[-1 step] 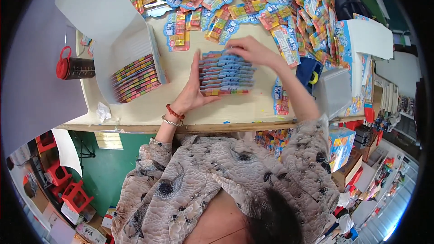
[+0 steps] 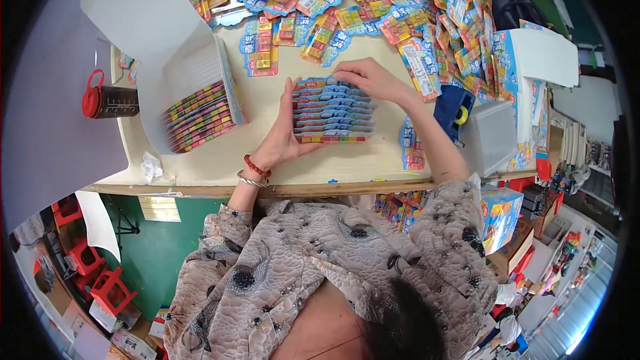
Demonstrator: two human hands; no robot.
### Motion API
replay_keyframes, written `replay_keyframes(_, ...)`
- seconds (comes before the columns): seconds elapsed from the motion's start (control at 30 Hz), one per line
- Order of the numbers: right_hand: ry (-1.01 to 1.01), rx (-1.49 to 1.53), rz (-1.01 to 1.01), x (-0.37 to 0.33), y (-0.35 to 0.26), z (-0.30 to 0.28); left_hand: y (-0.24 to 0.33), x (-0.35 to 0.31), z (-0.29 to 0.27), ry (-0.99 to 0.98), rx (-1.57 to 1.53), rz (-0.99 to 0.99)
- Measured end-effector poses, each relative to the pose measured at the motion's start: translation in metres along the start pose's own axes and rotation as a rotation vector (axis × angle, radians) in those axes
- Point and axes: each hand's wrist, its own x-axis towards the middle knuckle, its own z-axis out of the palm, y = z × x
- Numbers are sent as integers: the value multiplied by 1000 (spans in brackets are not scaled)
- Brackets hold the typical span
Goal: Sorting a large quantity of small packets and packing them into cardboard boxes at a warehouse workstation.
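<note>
A fanned stack of blue-backed blister packs (image 2: 331, 110) lies on the pale table (image 2: 267, 177) in front of me. My left hand (image 2: 280, 139) presses flat against the stack's left side, thumb at its near edge. My right hand (image 2: 373, 79) grips the stack's far top corner with bent fingers. Beyond the hands, a big loose pile of the same colourful packs (image 2: 373, 0) covers the far part of the table.
An open white carton (image 2: 193, 53) at left holds a row of upright packs (image 2: 200, 117). A dark jar with a red lid (image 2: 107, 101) stands further left, near a crumpled tissue (image 2: 152, 167). A blue tape dispenser (image 2: 453, 110) and grey tub (image 2: 490, 137) sit at right.
</note>
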Motion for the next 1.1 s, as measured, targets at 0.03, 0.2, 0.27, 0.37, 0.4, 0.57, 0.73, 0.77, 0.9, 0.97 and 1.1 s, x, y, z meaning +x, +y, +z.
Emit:
replay_keyframes(0.03,74,286,66,-5,0,8,3,-2,0,-13,-50,-69)
replay_keyframes(0.2,560,-691,60,-18,49,-38,8,1,-5,-53,44,-85)
replay_keyframes(0.27,563,-1025,124,-17,67,-58,5,4,-8,-62,59,-97)
replay_keyframes(0.37,313,-822,234,-11,86,-89,2,6,-12,-107,134,-43)
replay_keyframes(0.4,314,-822,234,-10,84,-88,3,6,-13,-110,125,-48)
replay_keyframes(0.57,223,-322,63,14,45,-28,3,0,-9,-117,6,-117)
replay_keyframes(0.73,365,-451,-63,0,56,-37,7,-1,-11,-166,-55,-171)
replay_keyframes(0.77,366,-450,-57,-6,60,-45,7,-1,-11,-172,-57,-172)
replay_keyframes(0.9,194,-815,272,-12,64,-67,8,-2,-8,-216,-68,-185)
replay_keyframes(0.97,185,-882,313,-6,54,-65,7,-5,-9,-228,-36,-172)
replay_keyframes(1.1,225,-806,180,-5,29,-58,7,-5,-6,-201,0,-109)
